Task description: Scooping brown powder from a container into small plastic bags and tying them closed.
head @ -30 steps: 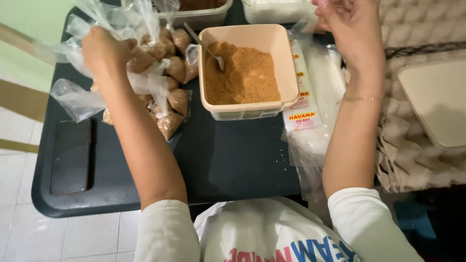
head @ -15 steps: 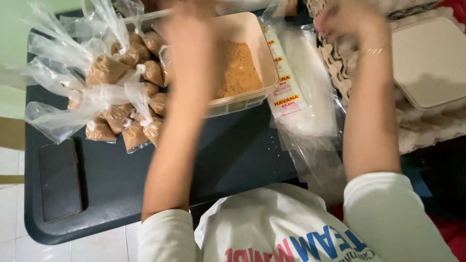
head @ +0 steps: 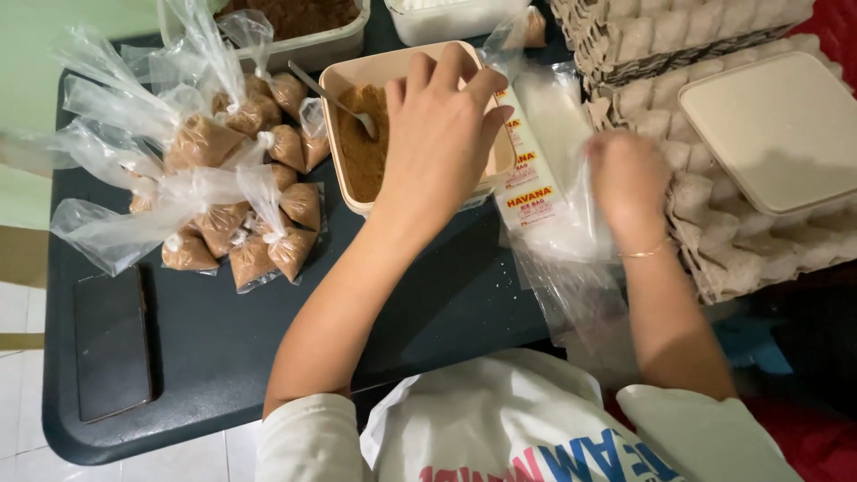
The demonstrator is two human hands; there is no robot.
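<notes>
Done: a dozen-odd tied bags [head: 223, 192] at 10 o'clock | Left: tub [head: 353, 165] half full | left hand [head: 442, 134] spread open above tub | right hand [head: 629, 183] blurred on empty bags [head: 553, 192], grip unclear

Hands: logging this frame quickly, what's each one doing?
Left hand: open, over the tub of brown powder.
Right hand: blurred on the plastic bags; cannot tell.

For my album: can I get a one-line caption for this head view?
Left hand over a tub of brown powder, right hand on clear bags, filled bags beside.
</notes>
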